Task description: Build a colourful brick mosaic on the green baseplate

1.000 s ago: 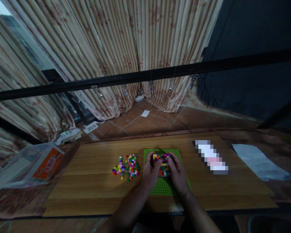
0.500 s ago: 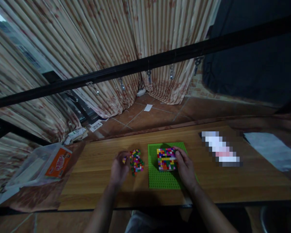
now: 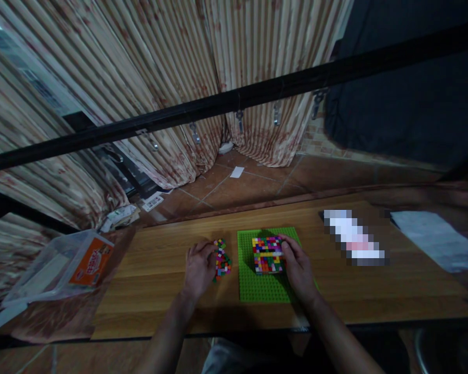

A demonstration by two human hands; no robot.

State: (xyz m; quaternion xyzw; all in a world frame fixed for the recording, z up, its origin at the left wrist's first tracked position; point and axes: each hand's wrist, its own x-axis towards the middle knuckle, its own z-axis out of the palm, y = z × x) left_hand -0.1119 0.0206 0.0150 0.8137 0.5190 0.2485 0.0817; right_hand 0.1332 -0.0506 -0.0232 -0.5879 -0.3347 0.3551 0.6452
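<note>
Over the green studded baseplate, my right hand grips the right edge of a block of small multicoloured bricks. The block's top shows rows of many colours, with a dark gap in its upper middle. A shadow falls on the plate beside it. To the left, my left hand is at the left edge of a pile of loose coloured bricks, its fingers curled down and closed together. Whatever lies between those fingertips is hidden, and the hand covers part of the pile.
Both hands work above a wooden table. A blurred-out white item lies to the right, with a pale sheet beyond it. A clear plastic box with an orange label stands at the left. A black bar crosses in front.
My left hand has moved slightly right and turned over the pile, its fingers now covering the pile's left part. My right hand and the block look unchanged.
</note>
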